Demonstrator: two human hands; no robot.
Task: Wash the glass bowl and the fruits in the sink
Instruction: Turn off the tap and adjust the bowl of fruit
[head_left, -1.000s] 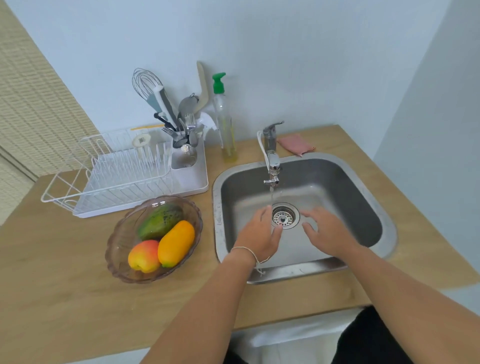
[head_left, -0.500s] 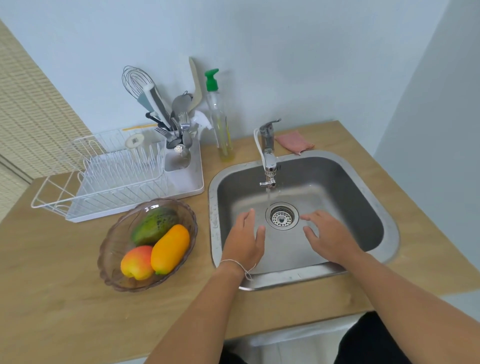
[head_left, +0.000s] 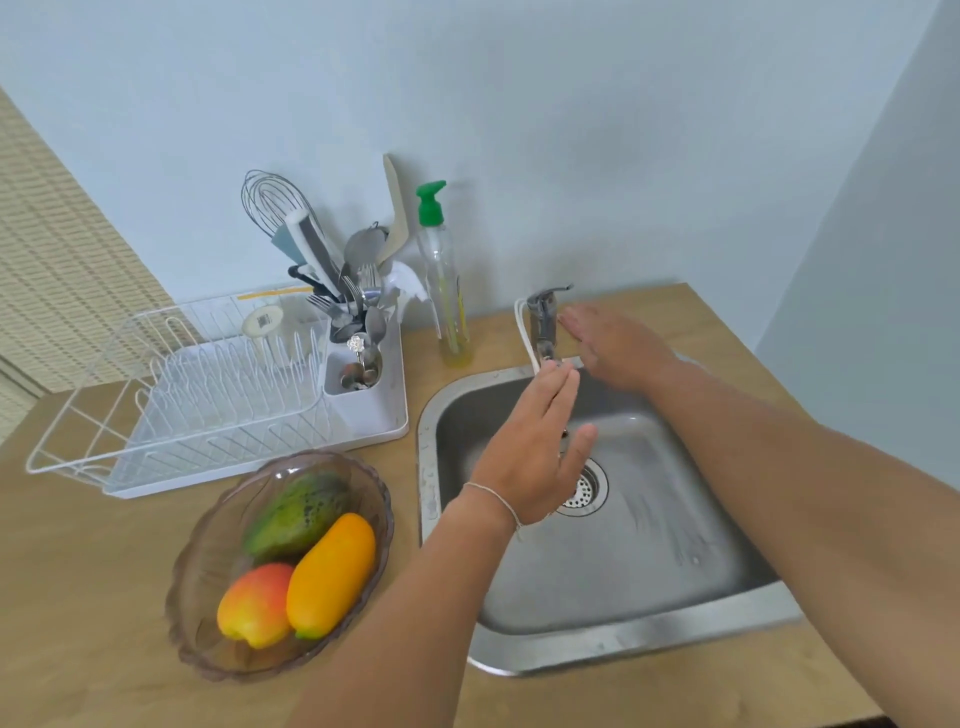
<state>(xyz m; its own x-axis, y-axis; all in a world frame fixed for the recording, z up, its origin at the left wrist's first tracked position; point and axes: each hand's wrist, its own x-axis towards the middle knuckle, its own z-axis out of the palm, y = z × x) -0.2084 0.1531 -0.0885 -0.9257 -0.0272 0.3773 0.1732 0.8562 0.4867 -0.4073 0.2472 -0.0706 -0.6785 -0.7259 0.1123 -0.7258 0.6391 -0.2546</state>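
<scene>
The glass bowl (head_left: 208, 551) stands on the wooden counter left of the steel sink (head_left: 639, 639). In it lie a green fruit (head_left: 296, 512), an orange-yellow fruit (head_left: 332, 571) and a red-yellow fruit (head_left: 254, 605). My left hand (head_left: 535, 447) hovers over the sink basin with straight fingers pointing up toward the tap (head_left: 543, 322), and hides the spout. My right hand (head_left: 613, 340) is flat, fingers straight, right beside the tap's lever; contact is unclear. Neither hand holds anything.
A white dish rack (head_left: 208, 395) with a cutlery holder (head_left: 358, 332) full of utensils sits behind the bowl. A soap bottle (head_left: 441, 280) with a green pump stands left of the tap. The drain strainer (head_left: 587, 488) shows beside my left hand.
Both hands rose from the sink bottom toward the tap; the right hand moved up next to the lever. The camera moved closer and shifted right.
</scene>
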